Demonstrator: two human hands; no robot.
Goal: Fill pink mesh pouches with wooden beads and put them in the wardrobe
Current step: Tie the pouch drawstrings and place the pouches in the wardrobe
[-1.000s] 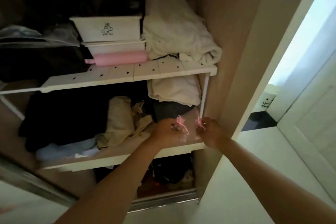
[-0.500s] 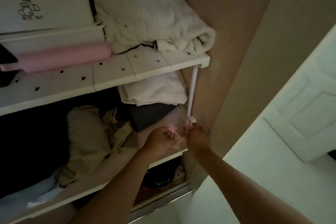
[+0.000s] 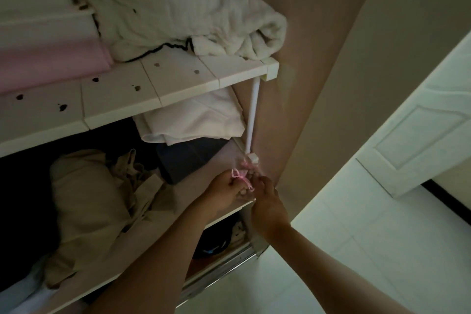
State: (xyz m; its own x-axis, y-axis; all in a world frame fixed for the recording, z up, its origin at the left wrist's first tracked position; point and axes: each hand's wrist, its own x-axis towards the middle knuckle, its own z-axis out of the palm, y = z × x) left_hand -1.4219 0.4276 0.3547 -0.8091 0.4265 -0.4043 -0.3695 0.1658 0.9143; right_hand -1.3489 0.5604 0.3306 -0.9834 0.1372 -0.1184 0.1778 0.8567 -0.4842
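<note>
At the right front corner of the lower wardrobe shelf [image 3: 224,214], I see the left hand [image 3: 225,192] with its fingers closed around a small pink mesh pouch with a pink ribbon bow [image 3: 240,176]. The bow sits at the top of the fist and its loose tail trails down and to the right toward the other hand. The pouch body is mostly hidden in the fist, so I cannot tell its long axis. The right hand [image 3: 267,202] is just beside it, fingers curled at the shelf edge; whether they pinch the ribbon or only touch it I cannot tell in this dim light. A second pink mesh pouch [image 3: 248,164] lies just beyond the hands, against the foot of the thin white support post [image 3: 252,120], its gathered neck seeming to point up. Behind them lie a dark folded garment [image 3: 188,158] and a folded white cloth [image 3: 196,120], with a crumpled beige garment [image 3: 94,201] to the left. Above, the white slatted upper shelf [image 3: 153,86] carries a cream blanket [image 3: 178,7] and a pink roll [image 3: 51,61]. A white panelled door [image 3: 418,135] stands at right.
</note>
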